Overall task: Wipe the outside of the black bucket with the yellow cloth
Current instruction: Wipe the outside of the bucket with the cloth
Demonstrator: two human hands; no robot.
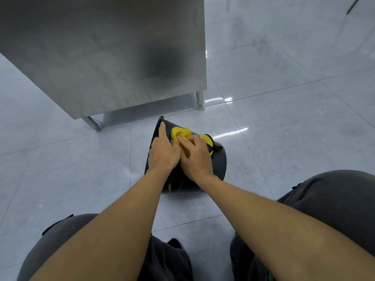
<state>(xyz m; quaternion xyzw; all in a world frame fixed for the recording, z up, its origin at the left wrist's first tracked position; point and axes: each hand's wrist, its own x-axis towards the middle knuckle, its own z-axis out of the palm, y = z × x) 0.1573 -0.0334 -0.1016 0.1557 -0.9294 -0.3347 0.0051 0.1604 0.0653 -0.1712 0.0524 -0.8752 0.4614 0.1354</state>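
- At frame centre, head view: the black bucket (220, 161) is lying tipped on the pale tiled floor (284, 110), just below the steel cabinet (105, 53) filling the upper left.
- The left hand (163, 152) is resting on the bucket's wall, index finger stretching up to the upper edge; fingers extended, gripping nothing.
- The right hand (194, 159) is pressing the yellow cloth (179, 133) onto the bucket, fingers curling closed around the bunched cloth.
- Grey-trousered knees (332, 199) are showing at the bottom corners.
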